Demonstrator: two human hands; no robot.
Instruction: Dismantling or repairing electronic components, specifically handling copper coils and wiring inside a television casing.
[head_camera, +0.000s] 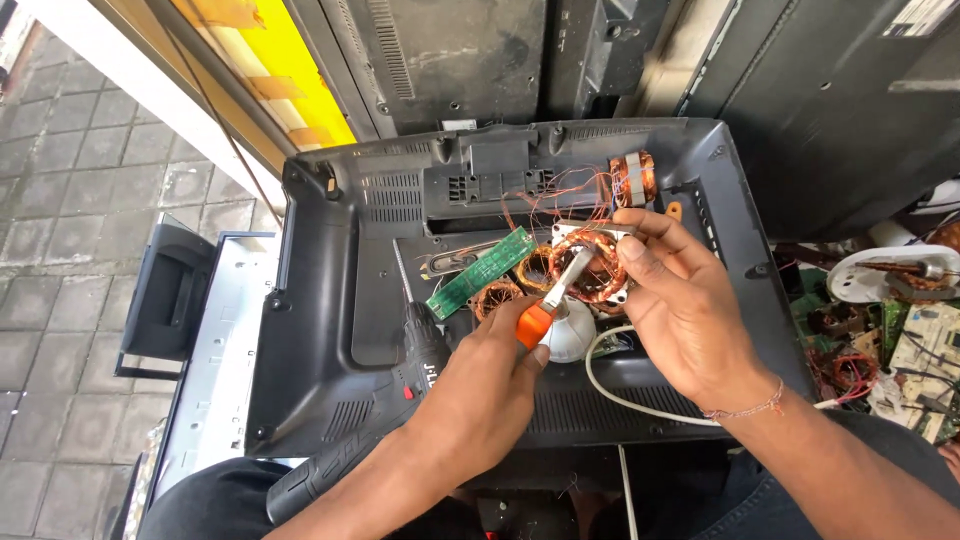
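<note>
A black cordless drill (400, 400) lies at the left on the upturned dark monitor back shell (330, 300), with a green circuit strip (480, 272) beyond it. The left hand (480, 390) is clenched around an orange-handled cutter (545, 310), its metal blade set into the copper windings. The right hand (690, 300) grasps the motor stator (590, 265) by its pale frame, holding it just above the shell. Judged: the stator is stiff and fairly heavy at its steel core, the thin wire fragile and springy; best held by the frame edges. A white cable (620, 390) runs beneath the hands.
</note>
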